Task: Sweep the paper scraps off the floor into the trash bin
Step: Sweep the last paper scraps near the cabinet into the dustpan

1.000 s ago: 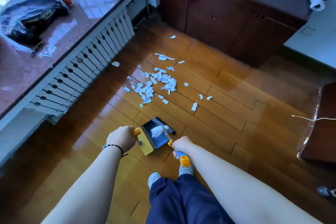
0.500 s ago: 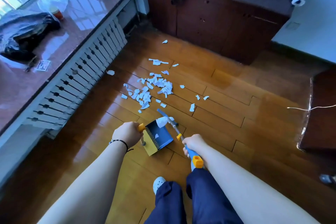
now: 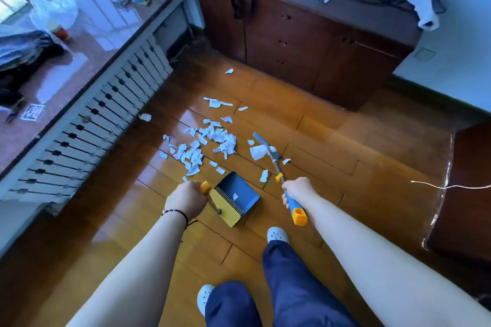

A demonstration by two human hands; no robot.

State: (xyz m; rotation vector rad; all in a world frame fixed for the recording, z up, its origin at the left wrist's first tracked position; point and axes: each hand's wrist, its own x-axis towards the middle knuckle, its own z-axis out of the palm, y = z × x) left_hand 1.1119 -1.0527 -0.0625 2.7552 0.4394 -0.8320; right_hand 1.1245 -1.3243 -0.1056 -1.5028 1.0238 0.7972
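White paper scraps (image 3: 207, 145) lie scattered on the wooden floor ahead of me, densest just beyond the dustpan. My left hand (image 3: 186, 198) grips the orange-tipped handle of a blue and yellow dustpan (image 3: 237, 198), which rests on the floor with one small scrap inside. My right hand (image 3: 296, 190) holds the blue and orange handle of a small broom (image 3: 265, 147). Its head is out to the right of the main pile, with a scrap stuck on it. No trash bin is in view.
A white slatted radiator cover (image 3: 106, 119) and a window ledge (image 3: 87, 61) with clutter run along the left. A dark wooden cabinet (image 3: 305, 42) stands ahead, and another dark piece of furniture (image 3: 467, 194) with a white cable is at the right. My feet stand just behind the dustpan.
The broom head has left the dustpan mouth and swung forward and right, out beside the scrap pile. My right hand moved right. The dustpan and left hand have hardly shifted.
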